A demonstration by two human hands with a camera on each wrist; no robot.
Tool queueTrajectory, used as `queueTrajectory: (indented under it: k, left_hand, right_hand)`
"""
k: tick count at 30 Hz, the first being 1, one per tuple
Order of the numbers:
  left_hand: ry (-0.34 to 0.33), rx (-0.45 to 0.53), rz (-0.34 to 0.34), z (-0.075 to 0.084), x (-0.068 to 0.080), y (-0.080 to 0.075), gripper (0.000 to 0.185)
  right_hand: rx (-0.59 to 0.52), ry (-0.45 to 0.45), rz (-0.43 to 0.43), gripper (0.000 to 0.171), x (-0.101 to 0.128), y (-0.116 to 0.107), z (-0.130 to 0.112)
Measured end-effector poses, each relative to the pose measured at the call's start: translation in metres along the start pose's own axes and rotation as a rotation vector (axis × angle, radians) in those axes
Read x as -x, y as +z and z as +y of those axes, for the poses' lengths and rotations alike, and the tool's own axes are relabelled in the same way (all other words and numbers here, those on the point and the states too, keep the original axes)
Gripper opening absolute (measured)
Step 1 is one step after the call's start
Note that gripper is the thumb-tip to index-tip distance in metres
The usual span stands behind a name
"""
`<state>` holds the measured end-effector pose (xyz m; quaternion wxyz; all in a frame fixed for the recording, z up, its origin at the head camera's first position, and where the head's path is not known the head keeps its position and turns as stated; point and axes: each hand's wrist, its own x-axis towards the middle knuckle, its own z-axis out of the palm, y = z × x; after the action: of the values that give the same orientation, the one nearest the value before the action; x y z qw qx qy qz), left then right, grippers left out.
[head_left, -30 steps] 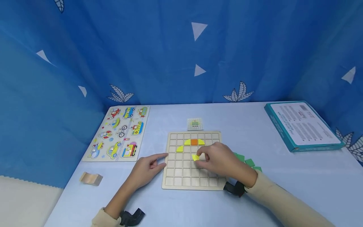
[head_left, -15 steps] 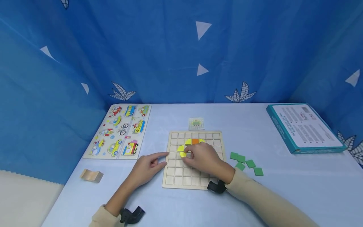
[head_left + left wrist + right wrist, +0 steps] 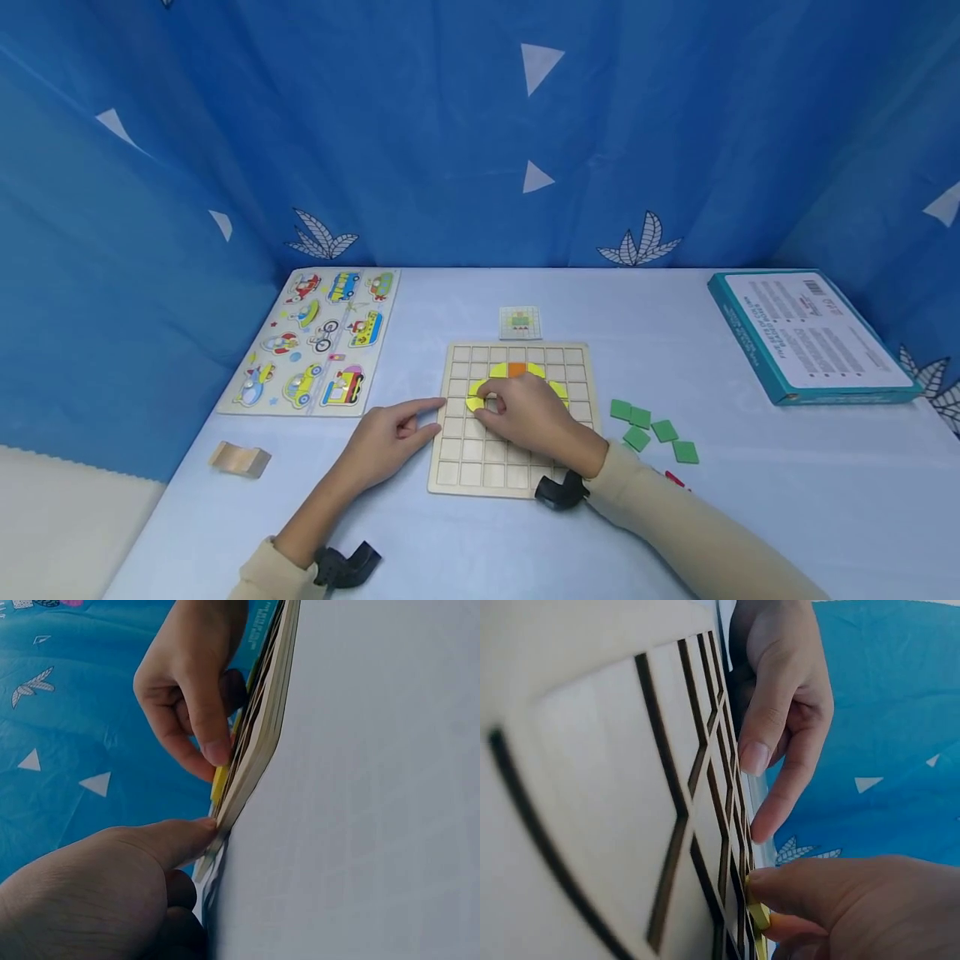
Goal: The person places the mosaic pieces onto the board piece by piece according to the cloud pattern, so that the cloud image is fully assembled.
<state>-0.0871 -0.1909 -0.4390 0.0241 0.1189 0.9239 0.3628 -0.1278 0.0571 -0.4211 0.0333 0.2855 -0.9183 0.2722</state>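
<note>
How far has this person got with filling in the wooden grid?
Only started. An orange tile and some yellow curved pieces sit near the top of the grid board. The right hand is pressing another yellow piece into place while the left hand steadies the board's edge. Most squares are bare, and green tiles wait beside the board.

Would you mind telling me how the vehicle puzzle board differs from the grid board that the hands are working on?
The vehicle puzzle board carries colourful vehicle pictures; the grid board shows plain wooden squares with a few yellow and orange pieces. The vehicle puzzle board lies untouched at the left; the left hand touches the grid board's edge. Both lie flat on the table.
</note>
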Motion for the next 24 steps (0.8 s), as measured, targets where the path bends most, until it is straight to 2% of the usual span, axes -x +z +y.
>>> queueTrajectory:
  k: [14,24]
  left_hand:
    - [0.005,-0.003,0.004,0.0004,0.0001,-0.0001,0.034]
    - [-0.013,-0.005,0.001,0.0024,0.0003,-0.0003,0.035]
  right_hand:
    - [0.064,-0.029,0.033,0.022,0.0029,0.0051,0.0018]
    - [0.069,-0.050,0.003,0.022,0.0057,-0.0010,-0.0021]
